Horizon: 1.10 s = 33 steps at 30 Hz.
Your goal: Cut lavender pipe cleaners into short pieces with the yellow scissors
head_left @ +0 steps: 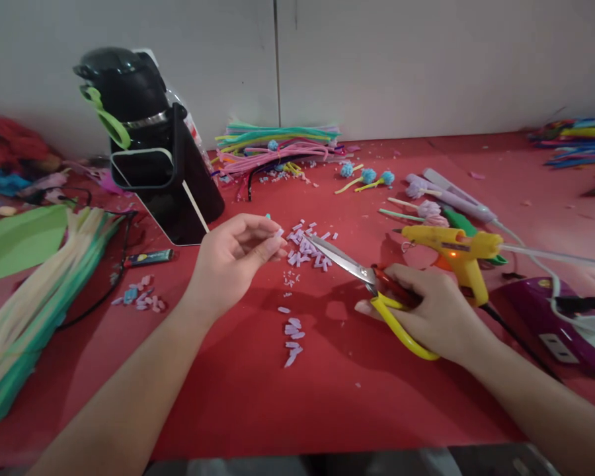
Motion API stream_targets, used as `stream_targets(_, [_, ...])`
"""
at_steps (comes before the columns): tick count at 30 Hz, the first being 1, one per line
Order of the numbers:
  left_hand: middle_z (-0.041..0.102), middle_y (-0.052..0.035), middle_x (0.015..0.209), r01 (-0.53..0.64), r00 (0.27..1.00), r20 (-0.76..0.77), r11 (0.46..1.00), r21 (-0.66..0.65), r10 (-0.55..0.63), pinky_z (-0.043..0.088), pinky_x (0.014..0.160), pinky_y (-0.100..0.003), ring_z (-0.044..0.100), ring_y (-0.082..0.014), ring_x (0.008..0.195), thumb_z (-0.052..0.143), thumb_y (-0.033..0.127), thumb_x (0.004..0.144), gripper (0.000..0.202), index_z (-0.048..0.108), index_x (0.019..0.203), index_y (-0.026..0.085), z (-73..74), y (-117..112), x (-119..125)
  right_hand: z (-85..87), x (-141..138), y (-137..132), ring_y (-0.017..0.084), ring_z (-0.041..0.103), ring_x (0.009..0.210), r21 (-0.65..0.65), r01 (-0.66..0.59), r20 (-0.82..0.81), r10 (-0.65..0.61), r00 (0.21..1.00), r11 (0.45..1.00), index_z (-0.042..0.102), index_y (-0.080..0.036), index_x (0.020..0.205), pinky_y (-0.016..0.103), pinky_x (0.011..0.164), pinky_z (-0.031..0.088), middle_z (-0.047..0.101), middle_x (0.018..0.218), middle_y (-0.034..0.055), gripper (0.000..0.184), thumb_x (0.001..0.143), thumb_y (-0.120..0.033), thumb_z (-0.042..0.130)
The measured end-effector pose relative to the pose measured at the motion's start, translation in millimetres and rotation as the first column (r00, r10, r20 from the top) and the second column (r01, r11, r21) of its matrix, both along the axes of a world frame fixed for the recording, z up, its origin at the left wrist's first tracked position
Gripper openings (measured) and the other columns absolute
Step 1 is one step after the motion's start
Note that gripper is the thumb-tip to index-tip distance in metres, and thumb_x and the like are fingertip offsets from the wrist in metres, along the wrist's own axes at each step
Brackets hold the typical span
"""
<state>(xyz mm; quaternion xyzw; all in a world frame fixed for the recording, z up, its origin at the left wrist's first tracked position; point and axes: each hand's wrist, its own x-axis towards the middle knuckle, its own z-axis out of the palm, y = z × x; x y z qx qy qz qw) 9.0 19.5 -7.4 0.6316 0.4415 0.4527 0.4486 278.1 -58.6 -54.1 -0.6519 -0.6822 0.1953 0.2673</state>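
Scissors (369, 274) sit gripped in your right hand (436, 311); your left hand (233, 261) pinches a small lilac piece (278, 233). Between them, many lilac bits (305, 249) look already cut; the long stems (49, 304) at left lie uncut.

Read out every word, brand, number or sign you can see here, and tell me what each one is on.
No text is legible in this picture.
Yellow glue gun: dark marking on its side, too blurred to read.
Small dark tube: printed label, too small to read.
Clear bottle: red-and-white label, partly hidden and unreadable.
Scissors: no lettering can be made out.
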Motion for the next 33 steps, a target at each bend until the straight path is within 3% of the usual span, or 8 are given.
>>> stream_targets(9, [0.077, -0.003, 0.08, 0.056, 0.987, 0.153, 0.993, -0.102, -0.04, 0.063, 0.073, -0.026, 0.075, -0.0157, 0.072, 0.082, 0.023, 0.076, 0.029, 0.057, 0.091, 0.017, 2.4, -4.8, 11.3, 6.4, -8.8, 2.2, 0.009, 0.026, 0.053, -0.019, -0.026, -0.063, 0.025, 0.998, 0.999, 0.044, -0.021, 0.061, 0.023, 0.044, 0.024, 0.03, 0.056, -0.0062, 0.06, 0.065, -0.074, 0.072])
stream_targets(19, [0.076, -0.0026, 0.082, 0.058, 0.988, 0.145, 0.992, -0.111, -0.042, 0.064, 0.075, -0.028, 0.075, -0.0167, 0.074, 0.082, 0.025, 0.075, 0.029, 0.059, 0.091, 0.018, 2.6, -6.5, 13.7, 9.0, -10.2, 2.4, 0.009, 0.024, 0.052, 0.021, -0.042, -0.085, 0.044, 0.995, 0.999, 0.04, -0.022, 0.058, 0.024, 0.044, 0.023, 0.027, 0.055, -0.0062, 0.061, 0.067, -0.075, 0.07])
stream_targets(22, [0.076, -0.0047, 0.088, 0.101, 0.991, 0.095, 0.988, -0.117, -0.09, 0.062, 0.078, -0.029, 0.074, -0.0169, 0.079, 0.081, 0.028, 0.076, 0.027, 0.065, 0.095, 0.017, 1.0, -7.1, 11.7, 8.3, -8.4, 2.4, 0.009, 0.023, 0.052, 0.037, -0.046, -0.067, 0.048, 0.997, 0.998, 0.037, -0.022, 0.058, 0.024, 0.044, 0.022, 0.027, 0.054, -0.0063, 0.062, 0.069, -0.074, 0.068])
stream_targets(29, [0.065, -0.0008, 0.069, 0.197, 0.98, -0.003, 0.979, -0.051, -0.198, 0.052, 0.064, -0.024, 0.059, -0.0105, 0.063, 0.068, 0.031, 0.089, 0.015, 0.07, 0.081, 0.018, 0.5, -6.7, 12.2, 6.3, -4.8, 2.8, 0.008, 0.024, 0.048, 0.131, -0.076, 0.082, 0.065, 0.994, 0.988, 0.037, -0.022, 0.058, 0.026, 0.048, 0.024, 0.032, 0.05, -0.0063, 0.059, 0.077, -0.071, 0.063])
stream_targets(33, [0.065, -0.0016, 0.072, 0.222, 0.974, 0.053, 0.973, -0.059, -0.22, 0.05, 0.065, -0.025, 0.058, -0.0111, 0.066, 0.065, 0.032, 0.091, 0.017, 0.071, 0.082, 0.018, -1.5, -6.3, 11.6, 4.0, -3.8, 3.3, 0.01, 0.034, 0.045, 0.292, -0.127, 0.327, 0.025, 0.945, 0.948, 0.045, -0.021, 0.059, 0.027, 0.051, 0.024, 0.038, 0.047, -0.004, 0.052, 0.082, -0.065, 0.059])
